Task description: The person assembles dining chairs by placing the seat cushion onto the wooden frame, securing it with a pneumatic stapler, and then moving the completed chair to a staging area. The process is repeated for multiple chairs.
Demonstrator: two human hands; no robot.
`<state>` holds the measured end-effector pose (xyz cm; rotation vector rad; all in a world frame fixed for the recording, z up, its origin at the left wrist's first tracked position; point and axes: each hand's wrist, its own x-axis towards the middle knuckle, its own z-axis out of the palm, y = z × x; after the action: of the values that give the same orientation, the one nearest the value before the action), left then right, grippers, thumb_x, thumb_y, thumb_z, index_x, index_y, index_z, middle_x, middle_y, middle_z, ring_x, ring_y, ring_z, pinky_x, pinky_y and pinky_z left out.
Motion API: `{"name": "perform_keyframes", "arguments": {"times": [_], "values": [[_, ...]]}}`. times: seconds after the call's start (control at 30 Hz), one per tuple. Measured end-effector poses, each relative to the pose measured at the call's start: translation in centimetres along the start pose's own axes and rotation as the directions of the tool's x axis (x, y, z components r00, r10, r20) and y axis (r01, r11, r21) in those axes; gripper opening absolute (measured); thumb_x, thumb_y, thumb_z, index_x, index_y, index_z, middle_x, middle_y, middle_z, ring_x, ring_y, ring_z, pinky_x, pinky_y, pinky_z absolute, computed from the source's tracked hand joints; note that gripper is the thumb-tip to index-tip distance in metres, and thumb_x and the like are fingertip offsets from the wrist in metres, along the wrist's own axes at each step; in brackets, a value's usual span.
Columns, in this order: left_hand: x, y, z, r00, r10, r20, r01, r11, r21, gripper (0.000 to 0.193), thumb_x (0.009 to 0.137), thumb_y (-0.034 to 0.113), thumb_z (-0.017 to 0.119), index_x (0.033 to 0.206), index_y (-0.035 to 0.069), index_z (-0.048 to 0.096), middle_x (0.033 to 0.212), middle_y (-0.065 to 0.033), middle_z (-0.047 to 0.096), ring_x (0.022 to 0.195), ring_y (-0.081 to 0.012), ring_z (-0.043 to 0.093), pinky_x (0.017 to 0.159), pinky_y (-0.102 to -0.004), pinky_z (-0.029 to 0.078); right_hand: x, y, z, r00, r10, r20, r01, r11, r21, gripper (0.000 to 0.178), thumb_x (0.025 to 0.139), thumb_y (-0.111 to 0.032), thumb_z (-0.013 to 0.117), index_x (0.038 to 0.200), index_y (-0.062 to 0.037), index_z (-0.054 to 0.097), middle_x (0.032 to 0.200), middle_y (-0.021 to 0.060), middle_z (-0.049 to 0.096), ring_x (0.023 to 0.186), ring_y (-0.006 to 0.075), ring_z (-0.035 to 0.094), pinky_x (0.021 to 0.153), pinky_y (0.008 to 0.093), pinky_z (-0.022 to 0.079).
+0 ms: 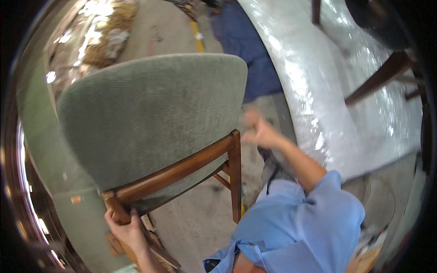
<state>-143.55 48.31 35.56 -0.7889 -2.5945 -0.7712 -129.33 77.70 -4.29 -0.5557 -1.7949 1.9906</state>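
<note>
A chair with a grey-green upholstered back [154, 113] and a brown wooden frame [177, 173] stands before me. My left hand [127, 232] is closed around the wooden post at the frame's left corner, thumb on the near side. To the right of the frame's other post [234, 168], my right hand [259, 132] is apart from the chair. Motion blurs it, but its thumb and fingers look spread, with nothing between them.
Shiny clear plastic sheeting [309, 100] covers the ground at right, with dark wooden furniture legs [380, 77] over it. A dark blue cloth [255, 50] lies beyond the chair. A long green surface [68, 182] runs along the left.
</note>
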Motion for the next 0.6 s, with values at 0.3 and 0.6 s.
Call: {"name": "perform_keyframes", "arguments": {"times": [0.3, 0.6], "values": [[16.6, -13.9, 19.6, 0.739, 0.240, 0.630, -0.248, 0.966, -0.077, 0.044, 0.070, 0.003, 0.076, 0.109, 0.002, 0.054, 0.086, -0.0121, 0.067, 0.084, -0.0226, 0.067, 0.080, -0.0353, 0.053, -1.6, 5.4, 0.3, 0.811, 0.427, -0.399, -0.274, 0.881, 0.385, 0.091, 0.070, -0.011, 0.090, 0.146, -0.0078, 0.041, 0.134, 0.0125, 0.056, 0.127, 0.0264, 0.054, 0.104, 0.0438, 0.049], [28.2, -22.2, 41.4, 0.386, 0.464, 0.797, -0.373, 0.869, -0.325, 0.038, 0.074, 0.001, 0.076, 0.105, 0.001, 0.054, 0.098, -0.0162, 0.070, 0.093, -0.0267, 0.068, 0.086, -0.0376, 0.052, -7.9, -2.0, 14.6, 0.651, 0.315, -0.691, -0.364, 0.928, 0.080, 0.060, 0.067, -0.020, 0.093, 0.117, -0.0044, 0.064, 0.113, 0.0100, 0.067, 0.106, 0.0259, 0.065, 0.093, 0.0388, 0.050]]}}
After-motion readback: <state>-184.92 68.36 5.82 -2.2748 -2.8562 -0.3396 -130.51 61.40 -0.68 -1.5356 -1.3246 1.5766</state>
